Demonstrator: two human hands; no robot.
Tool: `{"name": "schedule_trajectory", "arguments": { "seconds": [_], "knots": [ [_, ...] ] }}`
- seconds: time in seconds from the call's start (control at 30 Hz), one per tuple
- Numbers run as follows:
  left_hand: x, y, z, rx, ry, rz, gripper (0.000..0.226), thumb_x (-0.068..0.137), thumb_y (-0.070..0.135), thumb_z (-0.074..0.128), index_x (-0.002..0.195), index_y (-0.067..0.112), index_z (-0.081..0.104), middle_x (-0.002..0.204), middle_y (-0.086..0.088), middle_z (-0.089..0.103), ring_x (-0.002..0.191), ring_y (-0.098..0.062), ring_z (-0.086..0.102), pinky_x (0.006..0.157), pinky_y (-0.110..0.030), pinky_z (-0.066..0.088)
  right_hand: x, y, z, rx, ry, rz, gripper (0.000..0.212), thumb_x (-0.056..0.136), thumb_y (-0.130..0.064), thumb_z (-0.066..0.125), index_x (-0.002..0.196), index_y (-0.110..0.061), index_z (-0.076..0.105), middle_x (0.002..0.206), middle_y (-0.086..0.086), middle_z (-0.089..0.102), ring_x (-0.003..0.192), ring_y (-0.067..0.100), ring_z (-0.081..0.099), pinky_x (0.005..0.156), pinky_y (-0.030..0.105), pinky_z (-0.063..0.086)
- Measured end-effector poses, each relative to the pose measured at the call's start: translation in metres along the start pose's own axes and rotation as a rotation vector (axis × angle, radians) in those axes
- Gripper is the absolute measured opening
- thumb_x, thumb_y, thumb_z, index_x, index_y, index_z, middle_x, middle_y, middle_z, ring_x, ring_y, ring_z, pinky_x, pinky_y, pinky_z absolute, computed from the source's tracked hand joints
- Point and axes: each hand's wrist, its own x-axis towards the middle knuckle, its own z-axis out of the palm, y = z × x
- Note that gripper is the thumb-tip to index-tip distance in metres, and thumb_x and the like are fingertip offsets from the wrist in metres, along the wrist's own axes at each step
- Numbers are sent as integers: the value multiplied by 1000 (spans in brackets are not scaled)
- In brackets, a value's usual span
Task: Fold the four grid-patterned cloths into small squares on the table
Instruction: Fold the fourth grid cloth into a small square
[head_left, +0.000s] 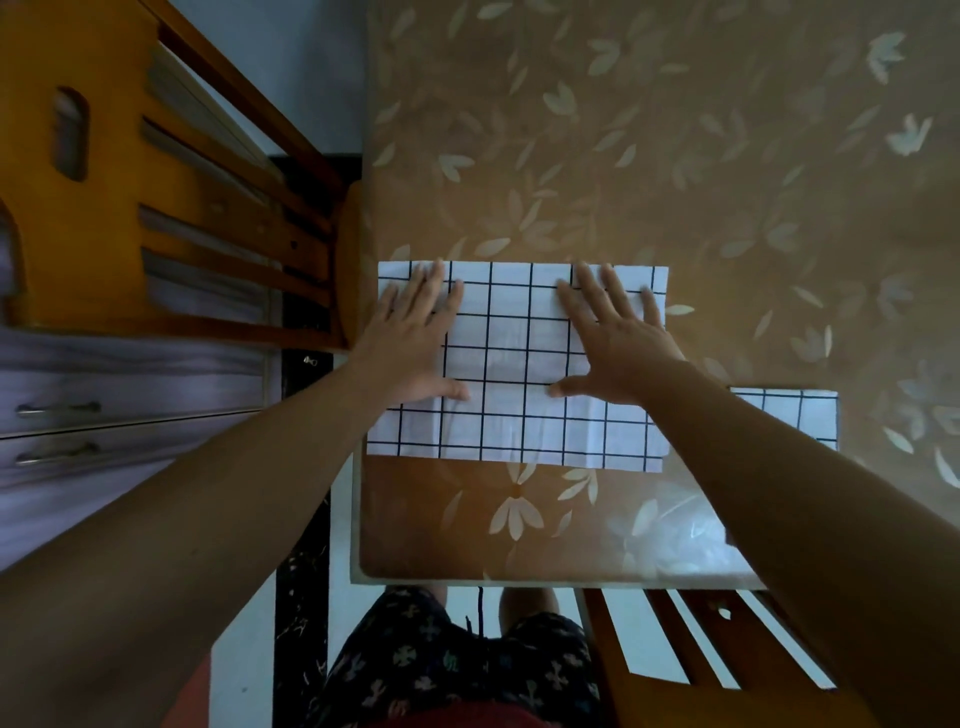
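Note:
A white cloth with a dark grid (519, 364) lies flat as a wide rectangle near the table's left front. My left hand (415, 343) presses on its left part with fingers spread and straight. My right hand (613, 338) presses flat on its right part the same way. A second grid-patterned cloth (800, 415) lies to the right, smaller, partly hidden behind my right forearm.
The table (675, 156) has a brown cover with a pale leaf print under a glossy sheet. A wooden chair (156, 182) stands at the left edge and another (701, 649) at the front right. Grey drawers (104, 405) sit at far left.

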Motion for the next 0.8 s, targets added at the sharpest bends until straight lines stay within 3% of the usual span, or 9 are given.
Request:
{"name": "schedule_trajectory", "arguments": {
  "seconds": [0.2, 0.3, 0.4, 0.5, 0.57, 0.63, 0.73, 0.8],
  "knots": [
    [-14, -17, -1, -12, -9, -64, 141, 61, 95, 52, 160, 19, -15, 164, -20, -28, 152, -39, -23, 126, -54, 1, -10, 24, -2, 39, 2, 53, 138, 67, -89, 58, 160, -20, -18, 166, 5, -29, 154, 27, -22, 124, 62, 0],
    [-18, -19, -7, -65, -17, -108, 136, 64, 91, 56, 161, 21, -9, 166, -18, -22, 155, -37, -17, 124, -55, 5, -10, 31, -2, 107, 45, 100, 127, 73, -81, 64, 162, -23, -5, 170, 6, -18, 156, 29, -15, 125, 59, 2],
    [-12, -22, -19, -146, 83, -154, 112, 80, 79, 59, 162, 25, 4, 170, -11, -5, 156, -33, -1, 122, -57, 15, -7, 37, -9, 219, 214, 174, 95, 85, -60, 69, 159, -26, 19, 167, 9, 17, 156, 33, 11, 123, 57, 18],
    [3, -26, -29, -151, 155, -169, 86, 93, 57, 61, 160, 24, 18, 164, -13, 20, 151, -36, 19, 116, -58, 27, -1, 40, -17, 205, 276, 254, 70, 92, -37, 70, 150, -21, 35, 147, 13, 43, 137, 37, 40, 111, 55, 37],
    [11, -26, -34, -134, 228, -165, 63, 95, 38, 63, 150, 17, 41, 144, -17, 42, 133, -39, 41, 102, -55, 39, 3, 39, -19, 153, 264, 300, 52, 94, -30, 68, 140, -13, 48, 135, 16, 51, 128, 37, 46, 105, 51, 42],
    [12, -24, -37, -111, 269, -180, 39, 95, 24, 62, 132, 12, 56, 125, -17, 51, 117, -39, 49, 91, -50, 41, 3, 39, -18, 166, 219, 336, 34, 96, -21, 64, 127, -11, 57, 126, 16, 55, 122, 38, 49, 98, 48, 45],
    [8, -23, -40, -109, 244, -202, 19, 95, 21, 61, 111, 12, 62, 113, -14, 55, 111, -37, 50, 87, -47, 39, -5, 39, -19, 334, 158, 381, 18, 94, -12, 54, 110, -16, 62, 112, 12, 63, 102, 37, 61, 82, 40, 51],
    [5, -23, -40, -95, 220, -210, 16, 96, 24, 60, 108, 14, 64, 114, -12, 57, 110, -36, 50, 86, -46, 37, -11, 42, -22, 389, 145, 384, 15, 93, -14, 51, 100, -20, 63, 100, 9, 66, 89, 34, 63, 76, 38, 52]
  ]
}}
